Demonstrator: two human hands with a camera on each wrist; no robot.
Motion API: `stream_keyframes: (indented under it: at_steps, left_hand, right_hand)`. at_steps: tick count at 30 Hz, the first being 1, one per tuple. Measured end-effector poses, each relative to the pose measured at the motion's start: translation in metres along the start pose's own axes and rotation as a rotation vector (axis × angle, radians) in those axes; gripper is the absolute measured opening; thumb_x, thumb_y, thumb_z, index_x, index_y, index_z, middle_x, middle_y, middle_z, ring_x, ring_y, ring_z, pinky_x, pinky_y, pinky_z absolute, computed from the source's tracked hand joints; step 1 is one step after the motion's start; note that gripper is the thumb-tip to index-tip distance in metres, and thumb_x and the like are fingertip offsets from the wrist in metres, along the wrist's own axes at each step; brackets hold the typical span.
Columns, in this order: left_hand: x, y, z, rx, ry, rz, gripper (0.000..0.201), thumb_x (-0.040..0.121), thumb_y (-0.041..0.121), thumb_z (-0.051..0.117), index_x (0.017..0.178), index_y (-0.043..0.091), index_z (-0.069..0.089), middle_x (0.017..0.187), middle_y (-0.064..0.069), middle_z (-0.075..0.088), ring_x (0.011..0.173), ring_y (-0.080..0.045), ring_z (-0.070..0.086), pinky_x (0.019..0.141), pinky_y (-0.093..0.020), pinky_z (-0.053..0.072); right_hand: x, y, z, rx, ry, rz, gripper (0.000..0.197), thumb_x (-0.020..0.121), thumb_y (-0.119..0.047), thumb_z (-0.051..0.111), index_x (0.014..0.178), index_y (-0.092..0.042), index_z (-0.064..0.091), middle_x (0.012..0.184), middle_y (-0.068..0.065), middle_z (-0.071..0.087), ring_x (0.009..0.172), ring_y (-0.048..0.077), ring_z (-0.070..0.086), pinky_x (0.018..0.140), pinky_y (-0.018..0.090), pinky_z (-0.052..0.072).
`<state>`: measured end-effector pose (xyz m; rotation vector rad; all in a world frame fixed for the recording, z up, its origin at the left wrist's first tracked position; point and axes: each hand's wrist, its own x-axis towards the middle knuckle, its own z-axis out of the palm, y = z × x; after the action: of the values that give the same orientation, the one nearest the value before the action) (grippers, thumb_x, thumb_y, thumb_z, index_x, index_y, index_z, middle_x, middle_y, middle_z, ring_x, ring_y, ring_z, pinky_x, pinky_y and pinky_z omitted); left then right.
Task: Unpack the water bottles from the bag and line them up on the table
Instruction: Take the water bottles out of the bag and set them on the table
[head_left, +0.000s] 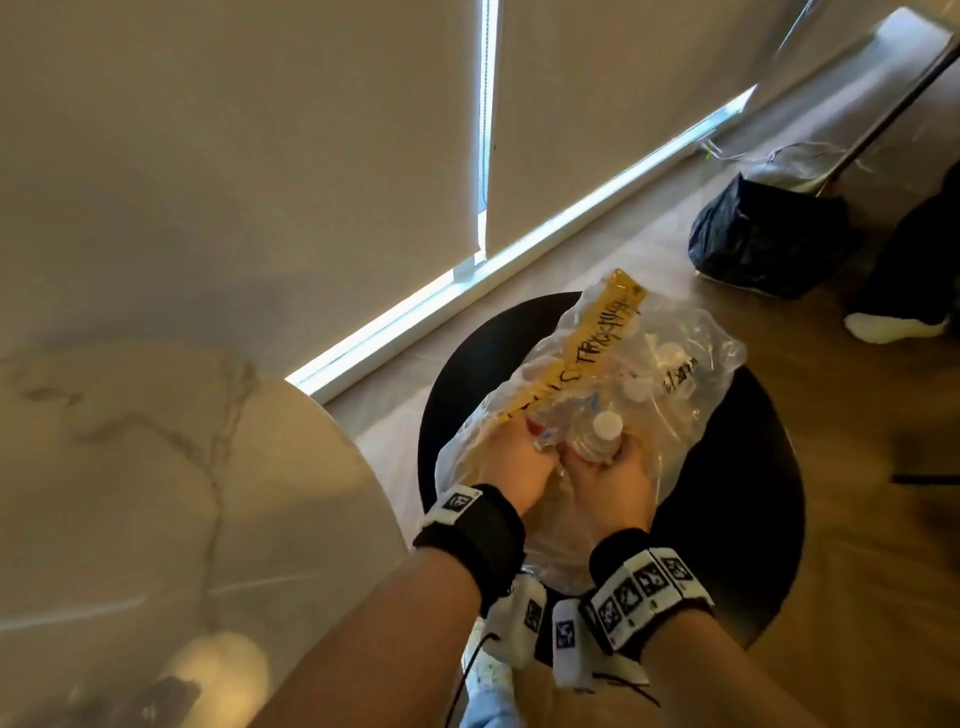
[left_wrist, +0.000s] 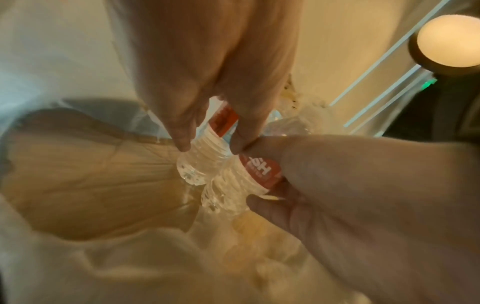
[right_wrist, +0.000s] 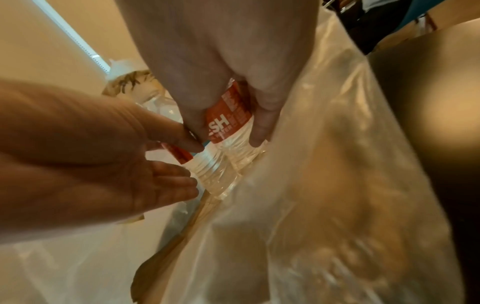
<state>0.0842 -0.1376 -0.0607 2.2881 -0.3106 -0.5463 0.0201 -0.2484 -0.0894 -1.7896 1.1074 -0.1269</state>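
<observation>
A clear plastic bag (head_left: 696, 364) with a yellow strip lies open on a round black stool (head_left: 737, 519). Both my hands reach into it. My left hand (head_left: 519, 457) grips one clear water bottle (left_wrist: 200, 164) with a red label, thumb and fingers round its ribbed body. Right beside it, my right hand (head_left: 605, 465) grips a second bottle (right_wrist: 231, 125) with a red label and a white cap (head_left: 608, 426). The two bottles touch side by side. More white caps (head_left: 638, 387) show through the plastic deeper in the bag.
A marble-topped table (head_left: 156, 467) stands close on the left of the stool. On the wooden floor at the back right sits a black bag (head_left: 769, 234), with a foot in a white sock (head_left: 893, 327) near it. Blinds cover the window behind.
</observation>
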Motion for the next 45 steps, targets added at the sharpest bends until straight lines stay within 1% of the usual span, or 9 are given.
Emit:
stream_keyframes:
  at_steps: [4, 11, 19, 23, 28, 33, 36, 40, 45]
  left_hand:
    - [0.005, 0.007, -0.009, -0.026, -0.064, -0.032, 0.048, 0.099, 0.025, 0.074, 0.144, 0.031, 0.058, 0.132, 0.008, 0.063, 0.118, -0.011, 0.059, 0.100, -0.017, 0.041]
    - [-0.057, -0.014, -0.027, -0.196, -0.042, -0.026, 0.070, 0.086, 0.036, 0.083, 0.143, 0.025, 0.043, 0.139, -0.002, 0.066, 0.124, -0.018, 0.065, 0.105, -0.036, 0.058]
    - [-0.281, -0.114, -0.099, -0.433, 0.072, -0.265, 0.071, 0.079, 0.035, 0.085, 0.140, 0.044, 0.049, 0.116, 0.032, 0.065, 0.105, 0.030, 0.058, 0.109, -0.032, 0.060]
    - [-0.390, -0.183, -0.137, -0.433, 0.243, -0.454, 0.058, 0.085, 0.015, 0.089, 0.124, 0.044, 0.057, 0.111, 0.022, 0.072, 0.097, 0.020, 0.066, 0.076, -0.003, 0.058]
    - [-0.447, -0.252, -0.190, -0.359, 0.470, -0.563, 0.046, 0.084, 0.020, 0.090, 0.105, 0.047, 0.059, 0.107, 0.012, 0.077, 0.102, -0.012, 0.074, 0.078, -0.018, 0.056]
    - [-0.442, -0.274, -0.223, -0.390, 0.507, -0.461, 0.046, 0.091, 0.018, 0.085, 0.120, 0.038, 0.055, 0.105, 0.020, 0.070, 0.086, 0.021, 0.065, 0.066, 0.009, 0.048]
    - [-0.442, -0.276, -0.225, -0.373, 0.509, -0.459, 0.050, 0.089, 0.020, 0.087, 0.123, 0.039, 0.055, 0.117, 0.008, 0.072, 0.097, 0.004, 0.067, 0.074, 0.000, 0.053]
    - [-0.460, -0.280, -0.211, -0.186, 0.281, -0.619, 0.050, 0.090, 0.039, 0.083, 0.135, 0.026, 0.064, 0.125, 0.001, 0.075, 0.113, -0.019, 0.070, 0.090, -0.027, 0.052]
    - [-0.463, -0.255, -0.184, 0.023, 0.032, -0.574, 0.023, 0.098, 0.056, 0.067, 0.112, 0.042, 0.055, 0.072, 0.024, 0.063, 0.063, 0.010, 0.058, 0.070, 0.002, 0.045]
  right_hand:
    - [0.001, 0.014, -0.004, -0.056, -0.047, -0.098, 0.050, 0.075, -0.043, 0.076, 0.118, -0.030, 0.053, 0.101, -0.010, 0.068, 0.087, 0.012, 0.066, 0.075, 0.029, 0.053]
    - [-0.056, -0.025, -0.042, -0.417, -0.175, -0.444, 0.041, 0.094, -0.032, 0.058, 0.131, -0.018, 0.047, 0.118, 0.000, 0.063, 0.103, 0.016, 0.059, 0.086, 0.032, 0.047]
    - [-0.234, -0.051, -0.023, -0.293, -0.717, -0.537, 0.042, 0.074, -0.035, 0.082, 0.109, -0.033, 0.058, 0.095, -0.015, 0.070, 0.090, -0.003, 0.066, 0.073, 0.011, 0.053]
    - [-0.330, -0.019, 0.046, -0.298, -0.936, -0.487, 0.046, 0.075, -0.049, 0.077, 0.113, -0.037, 0.053, 0.102, -0.015, 0.070, 0.094, 0.000, 0.067, 0.080, 0.030, 0.059]
    - [-0.414, 0.000, 0.132, -0.322, -0.917, -0.470, 0.052, 0.067, -0.057, 0.073, 0.112, -0.040, 0.053, 0.103, -0.014, 0.070, 0.092, 0.009, 0.068, 0.081, 0.039, 0.058]
    - [-0.450, -0.002, 0.181, -0.244, -0.809, -0.427, 0.051, 0.070, -0.036, 0.080, 0.113, -0.023, 0.054, 0.105, -0.004, 0.067, 0.095, 0.017, 0.066, 0.072, 0.025, 0.053]
    - [-0.455, -0.003, 0.185, -0.237, -0.772, -0.410, 0.058, 0.070, -0.033, 0.082, 0.118, -0.024, 0.052, 0.112, -0.002, 0.066, 0.102, 0.020, 0.066, 0.083, 0.034, 0.055]
    - [-0.439, 0.003, 0.160, -0.393, -0.849, -0.370, 0.091, 0.065, -0.040, 0.082, 0.143, -0.022, 0.038, 0.134, -0.006, 0.053, 0.122, 0.017, 0.054, 0.103, 0.039, 0.047]
    - [-0.371, 0.005, 0.090, -0.339, -0.656, -0.314, 0.038, 0.088, -0.041, 0.067, 0.122, -0.026, 0.058, 0.115, -0.009, 0.063, 0.107, 0.013, 0.062, 0.094, 0.036, 0.052]
